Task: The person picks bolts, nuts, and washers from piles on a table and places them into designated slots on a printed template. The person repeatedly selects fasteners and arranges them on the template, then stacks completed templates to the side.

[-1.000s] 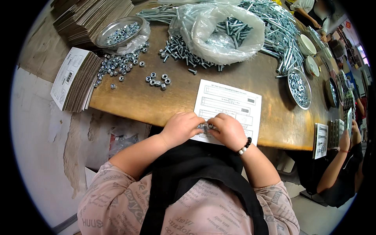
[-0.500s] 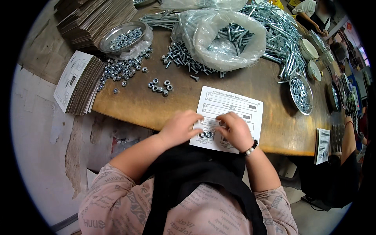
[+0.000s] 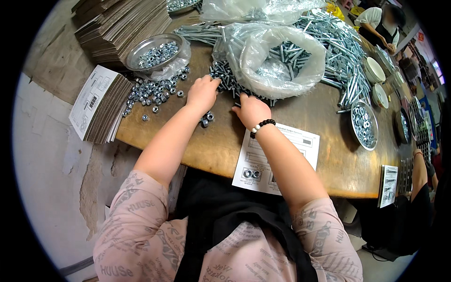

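My left hand reaches to the left edge of a pile of short bolts, its fingers bent together at the bolts. Whatever lies between those fingertips is hidden. At the near edge of the same pile is my right hand, with a dark beaded bracelet at the wrist. Its thumb and forefinger stand apart beside the bolts. A white printed card with hardware drawings lies under my right forearm, and two nuts rest on its lower left part. Several loose nuts sit beside my left wrist, partly covered.
A clear plastic bag of bolts stands beyond my hands, with long bolts heaped to its right. On the left are a metal bowl, scattered nuts and stacked cards. A washer bowl stands right; co-workers sit farther off.
Both hands have left the card and moved forward to the short bolts, the left hand going farther left. The card with its two nuts stays on the table.
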### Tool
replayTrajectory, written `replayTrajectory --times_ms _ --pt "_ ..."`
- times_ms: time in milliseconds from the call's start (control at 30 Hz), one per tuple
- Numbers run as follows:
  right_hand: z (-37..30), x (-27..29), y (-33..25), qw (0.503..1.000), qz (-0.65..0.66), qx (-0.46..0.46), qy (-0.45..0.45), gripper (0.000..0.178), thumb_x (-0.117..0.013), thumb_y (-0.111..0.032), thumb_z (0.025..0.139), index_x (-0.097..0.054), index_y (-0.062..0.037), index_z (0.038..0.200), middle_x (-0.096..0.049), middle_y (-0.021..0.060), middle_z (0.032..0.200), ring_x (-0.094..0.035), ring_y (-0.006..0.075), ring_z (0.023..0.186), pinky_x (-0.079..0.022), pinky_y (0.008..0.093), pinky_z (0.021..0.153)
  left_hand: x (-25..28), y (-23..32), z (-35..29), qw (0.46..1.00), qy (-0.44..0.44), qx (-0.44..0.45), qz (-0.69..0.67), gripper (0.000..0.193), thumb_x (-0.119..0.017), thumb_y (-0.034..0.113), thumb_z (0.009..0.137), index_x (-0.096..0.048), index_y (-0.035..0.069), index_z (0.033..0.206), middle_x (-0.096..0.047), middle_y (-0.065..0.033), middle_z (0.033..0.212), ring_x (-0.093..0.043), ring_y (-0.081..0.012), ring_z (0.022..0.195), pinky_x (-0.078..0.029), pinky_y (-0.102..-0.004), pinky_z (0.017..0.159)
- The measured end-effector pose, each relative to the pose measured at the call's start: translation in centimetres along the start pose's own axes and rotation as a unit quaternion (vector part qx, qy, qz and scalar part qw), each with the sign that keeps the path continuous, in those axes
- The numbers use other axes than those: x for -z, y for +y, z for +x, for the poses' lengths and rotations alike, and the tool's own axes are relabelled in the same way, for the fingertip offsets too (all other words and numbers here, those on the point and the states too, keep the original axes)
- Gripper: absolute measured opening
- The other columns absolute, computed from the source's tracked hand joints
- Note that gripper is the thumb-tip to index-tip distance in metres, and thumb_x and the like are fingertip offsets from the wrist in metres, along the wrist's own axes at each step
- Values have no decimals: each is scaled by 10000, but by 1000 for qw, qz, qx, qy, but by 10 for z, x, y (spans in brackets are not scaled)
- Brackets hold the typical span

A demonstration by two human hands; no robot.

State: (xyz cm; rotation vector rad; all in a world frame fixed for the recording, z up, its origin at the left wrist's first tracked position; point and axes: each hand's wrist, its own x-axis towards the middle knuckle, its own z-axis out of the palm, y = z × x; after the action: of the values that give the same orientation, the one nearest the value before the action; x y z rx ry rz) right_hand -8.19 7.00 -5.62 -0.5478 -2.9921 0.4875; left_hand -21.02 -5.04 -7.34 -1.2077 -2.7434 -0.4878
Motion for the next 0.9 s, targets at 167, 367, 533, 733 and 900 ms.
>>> replayTrajectory --times_ms 167,367,533,733,900 --pt "10 -12 4 1000 -13 17 -2 174 -527 -145 818 -549 -27 944 -589 198 927 -610 334 827 -499 409 696 -1 -4 3 998 -33 32 -42 261 -629 134 744 -573 92 996 -578 -136 924 -562 -337 892 -458 -415 764" --pt "14 -12 13 998 -4 49 -34 200 -613 -148 766 -571 -42 930 -581 186 925 -588 339 852 -486 403 734 2 -2 9 998 -57 -16 23 167 -544 118 777 -574 89 938 -582 -139 914 -570 -338 876 -462 -421 740" --pt "-22 29 29 984 128 123 -18 177 -620 -157 761 -593 -65 910 -573 141 882 -572 310 836 -468 382 733 8 -5 13 990 -89 -60 87 141 -483 115 794 -578 91 895 -582 -144 887 -577 -332 857 -463 -425 717" --pt "-118 62 99 974 162 121 -102 212 -648 -137 748 -606 -102 953 -560 103 865 -565 281 793 -465 356 711 20 47 -26 973 -22 -174 -151 163 -586 107 749 -608 86 909 -581 -101 863 -572 -294 818 -467 -384 709" --pt "-162 72 109 962 17 174 -208 219 -608 -155 758 -590 -132 975 -560 97 884 -580 294 816 -481 381 690 19 133 -81 871 -189 -402 -211 130 -552 152 765 -601 89 868 -579 -92 845 -566 -284 796 -469 -378 682"
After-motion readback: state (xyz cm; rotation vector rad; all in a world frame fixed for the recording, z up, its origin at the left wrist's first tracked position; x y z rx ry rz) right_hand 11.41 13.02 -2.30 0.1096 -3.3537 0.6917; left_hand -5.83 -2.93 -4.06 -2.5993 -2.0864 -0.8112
